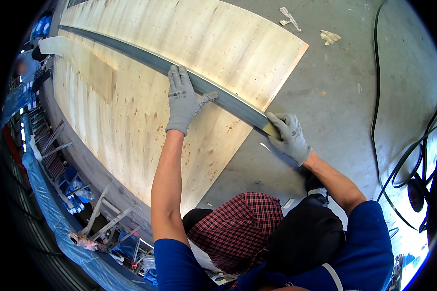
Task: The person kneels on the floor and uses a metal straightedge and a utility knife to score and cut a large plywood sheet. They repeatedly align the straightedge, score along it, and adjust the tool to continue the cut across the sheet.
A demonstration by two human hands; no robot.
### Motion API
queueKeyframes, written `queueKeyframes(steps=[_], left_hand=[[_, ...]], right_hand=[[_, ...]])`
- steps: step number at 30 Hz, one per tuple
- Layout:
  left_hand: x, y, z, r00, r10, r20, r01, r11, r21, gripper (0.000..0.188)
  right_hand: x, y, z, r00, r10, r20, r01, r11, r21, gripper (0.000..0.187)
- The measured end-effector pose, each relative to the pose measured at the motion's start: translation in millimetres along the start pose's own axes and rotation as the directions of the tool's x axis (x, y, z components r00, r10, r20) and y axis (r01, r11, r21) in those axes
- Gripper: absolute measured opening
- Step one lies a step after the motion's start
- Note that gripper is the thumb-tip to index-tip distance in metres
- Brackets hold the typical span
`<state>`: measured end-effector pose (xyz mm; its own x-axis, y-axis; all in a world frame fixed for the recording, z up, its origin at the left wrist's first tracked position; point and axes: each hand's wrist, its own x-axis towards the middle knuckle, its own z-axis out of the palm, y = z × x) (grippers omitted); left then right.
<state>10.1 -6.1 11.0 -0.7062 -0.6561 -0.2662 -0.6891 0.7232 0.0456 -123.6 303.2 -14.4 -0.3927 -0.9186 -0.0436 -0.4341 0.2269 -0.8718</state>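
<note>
A long grey metal channel (131, 50) lies aslant over pale plywood (145, 121), its near end sticking out past the board's edge. My left hand (183, 101), in a grey glove, rests on the channel with its fingers stretched across the metal and its thumb spread. My right hand (291, 137), gloved too, has its fingers bent round the channel's near end. Between that hand and the metal shows a small yellowish piece (271, 130), whose kind I cannot make out. The right fingertips are partly hidden.
A translucent strip (77, 60) curves over the plywood's far left. Metal stands (109, 213) and blue sheeting (48, 194) line the left side. Black cables (376, 97) run along the concrete floor at right. Paper scraps (330, 37) lie beyond the board. Another person (30, 65) is at far left.
</note>
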Motion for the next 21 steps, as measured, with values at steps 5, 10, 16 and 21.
queueKeyframes(steps=[5,10,16,21], left_hand=[[2,2,-2,0.999,-0.028,0.032,0.028,1.0,0.007,0.129],[3,4,-1,1.0,-0.013,0.026,0.013,1.0,0.001,0.128],[0,-10,16,0.994,0.089,-0.058,-0.087,0.996,0.033,0.13],[6,9,-12,0.998,0.049,0.036,-0.052,0.995,0.086,0.132]], right_hand=[[1,-1,0,1.0,0.011,0.003,-0.011,1.0,0.008,0.066],[1,1,-2,1.0,0.004,-0.012,-0.004,1.0,-0.006,0.066],[2,-2,-3,0.999,0.033,0.025,-0.031,0.996,-0.085,0.067],[5,-15,5,0.999,0.035,-0.041,-0.043,0.976,-0.213,0.073]])
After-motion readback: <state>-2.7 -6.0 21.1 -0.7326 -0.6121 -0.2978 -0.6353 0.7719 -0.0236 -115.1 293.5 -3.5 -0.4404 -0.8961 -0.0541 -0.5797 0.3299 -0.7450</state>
